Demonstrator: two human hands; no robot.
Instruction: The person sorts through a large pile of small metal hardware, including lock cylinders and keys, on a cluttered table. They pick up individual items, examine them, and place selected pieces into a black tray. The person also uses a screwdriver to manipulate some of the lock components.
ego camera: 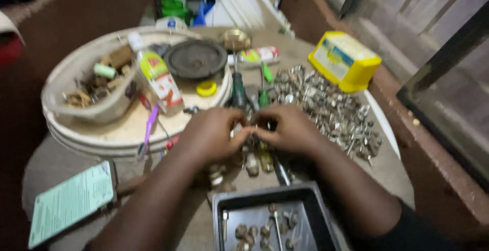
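Dim, warm light; whole view motion-blurred, edges darkest, small metal parts faintly glinting.

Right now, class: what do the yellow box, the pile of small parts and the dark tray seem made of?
Yellow box: probably plastic, smooth and evenly coloured. Pile: apparently metal, silvery with glints. Tray: dark grey, possibly metal or plastic; blur leaves it open.

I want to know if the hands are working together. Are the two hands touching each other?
Touching. The head view shows the left hand and right hand with their fingertips meeting over the table, no gap visible between them.
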